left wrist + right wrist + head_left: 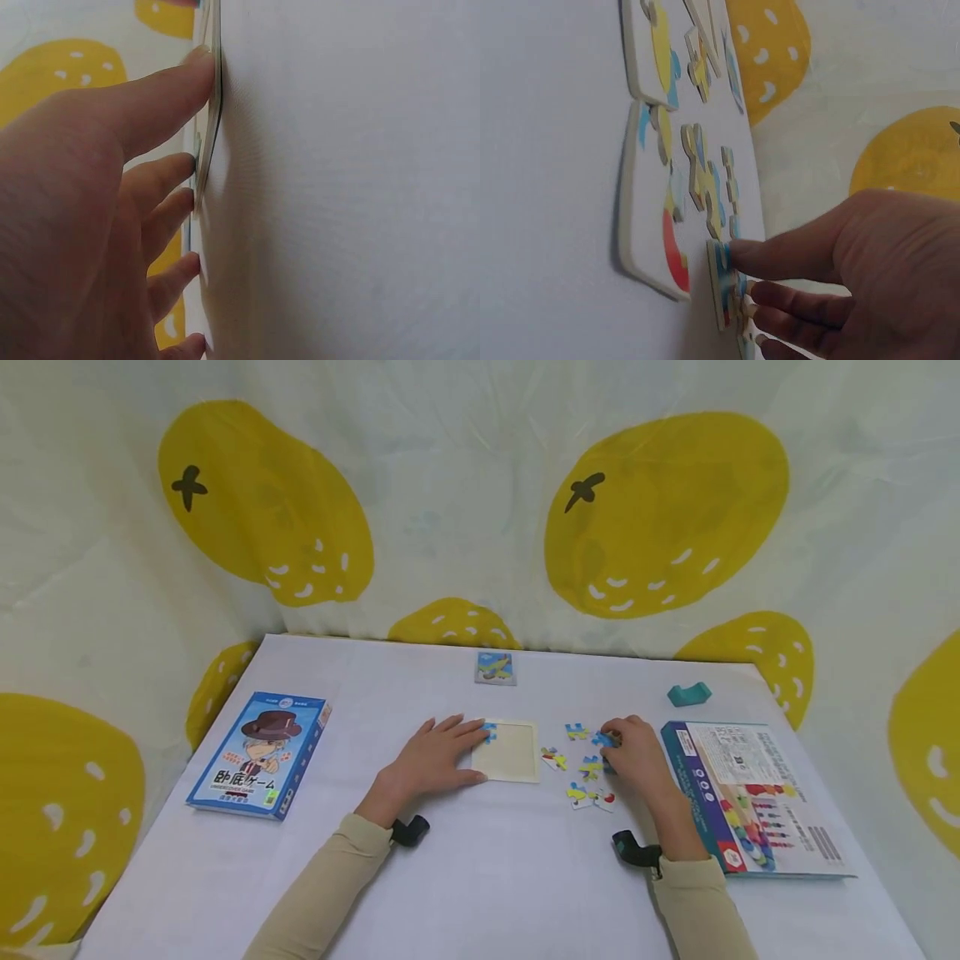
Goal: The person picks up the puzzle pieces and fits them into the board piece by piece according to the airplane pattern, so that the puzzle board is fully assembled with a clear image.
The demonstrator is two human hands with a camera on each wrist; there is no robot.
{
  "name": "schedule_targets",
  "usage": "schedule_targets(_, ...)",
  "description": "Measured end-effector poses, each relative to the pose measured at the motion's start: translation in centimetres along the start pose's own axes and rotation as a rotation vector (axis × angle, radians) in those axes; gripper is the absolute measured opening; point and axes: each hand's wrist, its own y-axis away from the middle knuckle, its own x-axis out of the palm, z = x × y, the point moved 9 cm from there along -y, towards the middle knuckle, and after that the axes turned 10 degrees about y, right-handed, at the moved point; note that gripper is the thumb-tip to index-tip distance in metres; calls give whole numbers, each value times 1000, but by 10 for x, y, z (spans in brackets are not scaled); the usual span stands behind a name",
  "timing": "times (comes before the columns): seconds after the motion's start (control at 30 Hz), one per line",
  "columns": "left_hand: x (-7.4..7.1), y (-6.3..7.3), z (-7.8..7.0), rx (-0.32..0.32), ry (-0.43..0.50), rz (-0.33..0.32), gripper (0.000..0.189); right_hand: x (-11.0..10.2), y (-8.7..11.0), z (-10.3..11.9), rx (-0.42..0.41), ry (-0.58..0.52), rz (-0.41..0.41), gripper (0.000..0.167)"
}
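Note:
A square pale wooden puzzle tray (516, 763) lies on the table, with one blue puzzle piece (490, 732) in its upper left corner. My left hand (438, 758) rests at the tray's left side, fingers spread. In the left wrist view, the thumb (169, 101) touches the tray's edge. My right hand (637, 756) pinches a blue puzzle piece (602, 739) with thumb and fingers, which partly cover it. Several loose pieces lie between tray and right hand, including a yellow and blue piece (591, 767) and a white and red piece (654, 217).
A small picture card of an airplane (495, 668) lies behind the tray. On the left is a blue game box (258, 756). A larger flat box (757, 797) lies at the right, close to my right forearm, with a teal block (689, 694) behind it.

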Motion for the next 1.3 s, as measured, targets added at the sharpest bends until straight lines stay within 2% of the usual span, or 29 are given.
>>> schedule_targets(0.27, -1, 2, 1, 0, 16, -2, 76, 5, -6, -7, 110, -99, 40, 32)
schedule_targets(0.4, -1, 2, 1, 2, 30, -1, 76, 7, -7, -11, 138, -129, 56, 35)
schedule_targets(0.5, -1, 2, 0, 4, 33, -1, 76, 5, -6, -9, 117, -143, 37, 32)
schedule_targets(0.7, 1, 1, 1, -7, 29, 7, 77, -3, -4, 4, 24, -186, -26, 21)
schedule_targets(0.83, 2, 1, 1, -14, 26, 6, 77, -2, -6, 16, 7, -197, -47, 20)
schedule_targets(1.13, 1, 1, 1, -17, 31, 5, 76, 13, -13, 62, -108, -264, -36, 12)
schedule_targets(1.3, 3, 0, 2, -23, 30, 13, 76, 24, -15, 81, -134, -318, -19, 8)
